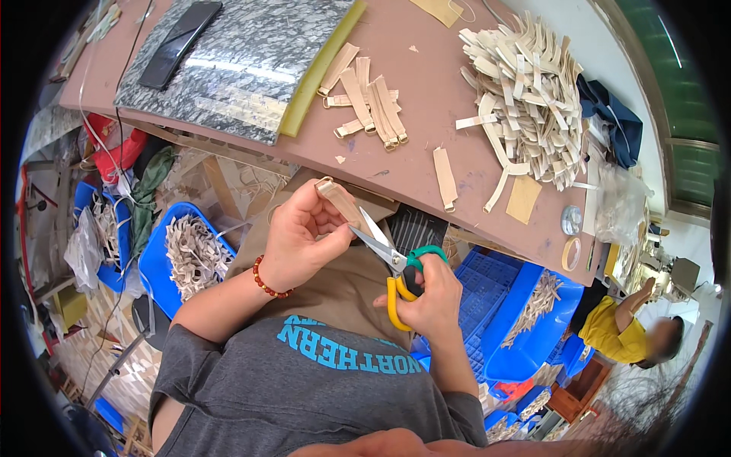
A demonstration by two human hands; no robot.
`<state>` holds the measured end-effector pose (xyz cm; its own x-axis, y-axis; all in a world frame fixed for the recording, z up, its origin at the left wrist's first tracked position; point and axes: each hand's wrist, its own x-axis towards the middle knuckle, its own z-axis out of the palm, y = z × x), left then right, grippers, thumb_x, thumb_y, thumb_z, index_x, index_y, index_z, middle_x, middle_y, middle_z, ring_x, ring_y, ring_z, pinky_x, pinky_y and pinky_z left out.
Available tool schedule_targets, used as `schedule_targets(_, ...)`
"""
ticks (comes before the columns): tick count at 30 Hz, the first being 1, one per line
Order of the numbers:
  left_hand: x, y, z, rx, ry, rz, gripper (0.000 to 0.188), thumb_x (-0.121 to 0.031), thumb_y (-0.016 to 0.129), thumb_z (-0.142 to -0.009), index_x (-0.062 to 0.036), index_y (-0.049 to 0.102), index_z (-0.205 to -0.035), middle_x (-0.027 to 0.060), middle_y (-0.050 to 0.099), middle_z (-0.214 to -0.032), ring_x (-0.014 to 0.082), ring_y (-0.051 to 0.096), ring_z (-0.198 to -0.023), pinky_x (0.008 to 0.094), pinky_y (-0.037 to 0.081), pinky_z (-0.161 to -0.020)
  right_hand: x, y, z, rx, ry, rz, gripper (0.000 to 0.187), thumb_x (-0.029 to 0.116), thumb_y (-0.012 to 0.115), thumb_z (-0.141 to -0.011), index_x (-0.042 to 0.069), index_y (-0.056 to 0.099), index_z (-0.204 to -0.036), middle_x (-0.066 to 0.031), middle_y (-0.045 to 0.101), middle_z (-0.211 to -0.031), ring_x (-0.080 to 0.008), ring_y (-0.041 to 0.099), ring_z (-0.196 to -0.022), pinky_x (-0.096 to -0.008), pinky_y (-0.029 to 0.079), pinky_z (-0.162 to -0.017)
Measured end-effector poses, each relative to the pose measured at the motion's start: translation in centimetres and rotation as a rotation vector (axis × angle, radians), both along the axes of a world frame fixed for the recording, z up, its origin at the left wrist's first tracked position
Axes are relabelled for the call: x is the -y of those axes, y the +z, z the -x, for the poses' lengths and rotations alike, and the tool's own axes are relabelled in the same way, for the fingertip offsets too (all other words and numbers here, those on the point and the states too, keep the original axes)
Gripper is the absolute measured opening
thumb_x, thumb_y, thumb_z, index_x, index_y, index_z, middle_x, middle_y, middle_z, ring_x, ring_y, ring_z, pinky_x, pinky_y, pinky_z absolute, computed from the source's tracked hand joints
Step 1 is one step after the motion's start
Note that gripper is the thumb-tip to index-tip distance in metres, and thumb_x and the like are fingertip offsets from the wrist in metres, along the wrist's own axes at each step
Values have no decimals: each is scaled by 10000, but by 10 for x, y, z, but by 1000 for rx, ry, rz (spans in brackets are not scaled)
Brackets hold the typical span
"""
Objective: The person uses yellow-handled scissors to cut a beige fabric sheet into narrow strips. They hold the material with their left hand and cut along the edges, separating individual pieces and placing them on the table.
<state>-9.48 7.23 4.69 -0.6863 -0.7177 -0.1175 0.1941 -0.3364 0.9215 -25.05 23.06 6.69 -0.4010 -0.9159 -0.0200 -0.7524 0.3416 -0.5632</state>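
Pinched in my left hand (pixel 301 236) is a short beige fabric strap (pixel 340 202) with a metal ring at its upper end. My right hand (pixel 435 295) grips a pair of scissors (pixel 397 261) with one green and one yellow handle. Their blades are spread, and the tips meet the lower end of the strap by my left fingers. Both hands are in front of my body, just off the table's near edge. Beyond them on the table lies a loose group of similar straps (pixel 365 107), and a single strap (pixel 445 179) rests farther right.
A large heap of beige straps (pixel 525 99) covers the table's right side, near tape rolls (pixel 571 254). A speckled stone slab (pixel 236 61) carries a black phone (pixel 181 44). Blue bins (pixel 156 266) of strips stand on both sides. A person in yellow (pixel 613 331) works at right.
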Motion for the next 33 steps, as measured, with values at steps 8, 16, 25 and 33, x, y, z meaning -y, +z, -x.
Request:
schedule_targets(8, 3, 2, -1, -43, -29, -112, 312, 85, 552, -820, -2, 458, -1104, 73, 587, -982, 139, 627, -920, 293, 548, -804, 3, 2, -1, 32, 3, -7, 681, 441, 887, -428, 46, 536, -858, -76, 481, -686, -256, 503, -593, -354, 420, -525)
schedule_targets(16, 3, 1, -1, -66, -32, -120, 305, 65, 567, -836, -4, 465, -1115, 69, 596, -973, 125, 627, -896, 272, 541, -791, 3, 2, 0, 14, 18, -4, 643, 485, 872, -463, 54, 533, -798, -75, 479, -642, -274, 518, -566, -367, 418, -505)
schedule_targets(25, 2, 0, 0, -60, -12, -166, 313, 51, 594, -846, -6, 469, -1128, 68, 609, -941, 112, 627, -843, 248, 534, -755, -2, -8, 1, -32, 8, 29, 597, 468, 876, -480, 81, 473, -691, -32, 398, -543, -207, 437, -456, -321, 369, -428)
schedule_targets(33, 4, 0, -1, -38, -25, -204, 323, 56, 599, -833, -12, 466, -1119, 64, 603, -929, 127, 633, -829, 263, 551, -738, -1, -9, 3, -204, 15, 139, 534, 361, 899, -463, 81, 485, -653, -14, 385, -519, -168, 402, -425, -300, 354, -413)
